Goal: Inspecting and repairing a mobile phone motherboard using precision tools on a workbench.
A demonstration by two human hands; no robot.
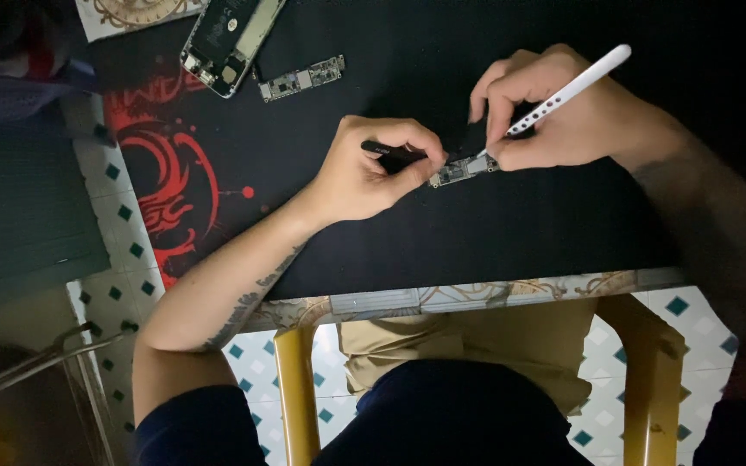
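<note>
A: Locating the work item first.

B: Lying flat on the black mat (494, 233), near the middle: a small circuit board (462, 170), narrow and grey, sitting between both hands.

A: Checking the left hand.

B: Left hand (371, 169) curling closed around a dark slim tool (388, 151), thumb and fingers pinching it, knuckles up. Tool tip reaching toward the board's left end; contact too dim to confirm.

A: Checking the right hand.

B: Right hand (554, 116) gripping a white pen-shaped tool (563, 92) with a row of dark dots along its barrel. Fingers closing on the lower barrel, upper end sticking out past the knuckles toward upper right. Metal tip pressing down at the board's right end.

A: Moving outward.

B: Lying apart at upper left: a second bare circuit board (302, 79), and beside it an opened phone body (230, 36) showing its insides. Red swirling pattern (161, 164) running down the mat's left part. Mat resting on a table with a patterned edge (442, 298). Showing below the edge: yellow chair frame (297, 388), tan shorts, tiled floor (118, 224).
</note>
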